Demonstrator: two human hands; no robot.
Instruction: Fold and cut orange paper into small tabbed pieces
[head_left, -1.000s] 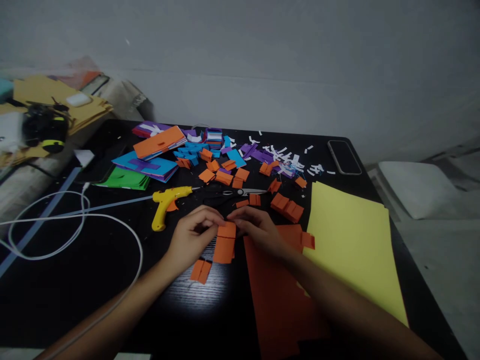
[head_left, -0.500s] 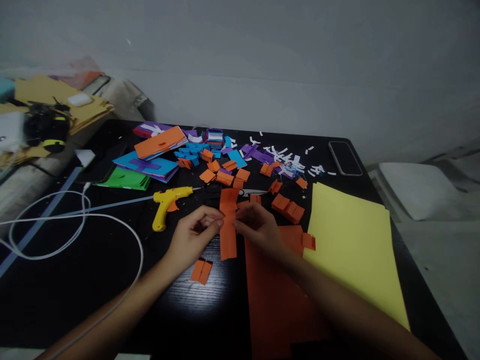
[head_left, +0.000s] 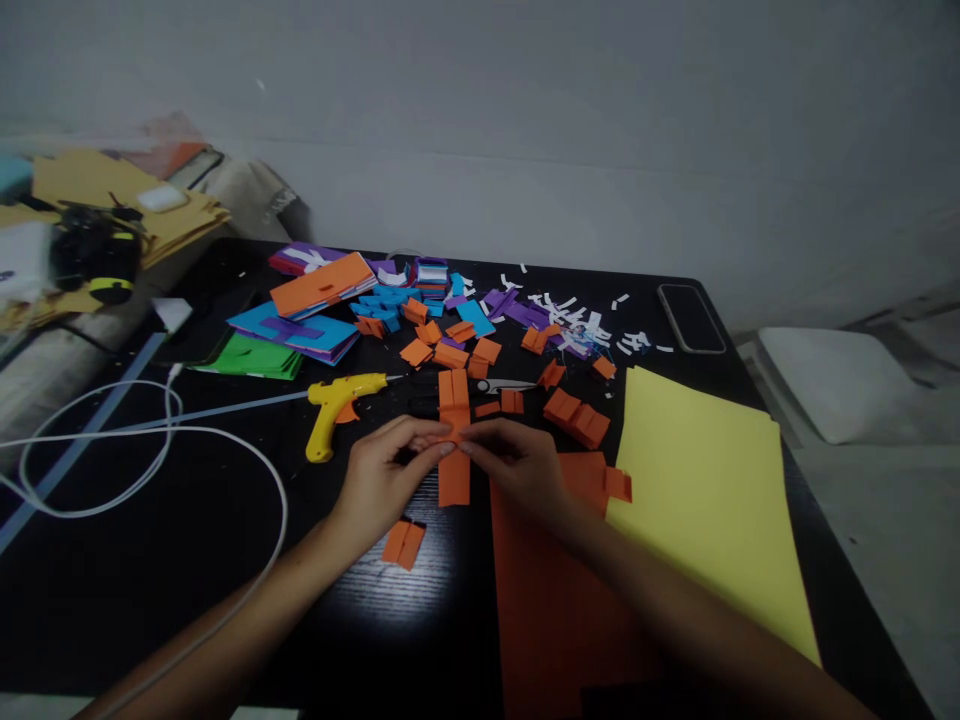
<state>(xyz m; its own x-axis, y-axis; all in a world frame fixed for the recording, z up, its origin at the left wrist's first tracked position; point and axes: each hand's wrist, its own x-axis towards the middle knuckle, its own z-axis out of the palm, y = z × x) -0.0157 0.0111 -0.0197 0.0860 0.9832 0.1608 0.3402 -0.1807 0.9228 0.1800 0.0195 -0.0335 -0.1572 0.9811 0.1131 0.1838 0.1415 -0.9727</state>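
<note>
Between my two hands is an upright-lying orange paper strip (head_left: pixel 454 482) with creases across it. My left hand (head_left: pixel 390 468) pinches its left edge near the middle, and my right hand (head_left: pixel 517 462) pinches the opposite edge, the fingertips of both nearly meeting. A small folded orange paper piece (head_left: pixel 403 544) lies below my left hand. Beneath my right wrist spreads a large orange sheet (head_left: pixel 547 600). Just beyond the strip are scissors (head_left: pixel 506 385), their handles partly hidden, and several folded orange pieces (head_left: pixel 576 417).
A yellow glue gun (head_left: pixel 330 410) lies left of my hands, near a looped white cable (head_left: pixel 281 500). Yellow sheets (head_left: pixel 705 500) cover the right side, with a phone (head_left: pixel 691 318) behind. Folded coloured papers (head_left: pixel 292 335) and white scraps (head_left: pixel 574 320) lie at the back of the black table (head_left: pixel 187 600).
My fingertips have closed in toward each other over the strip's middle. The strip has shifted slightly away from me, and its upper part now shows a lengthwise crease or slit.
</note>
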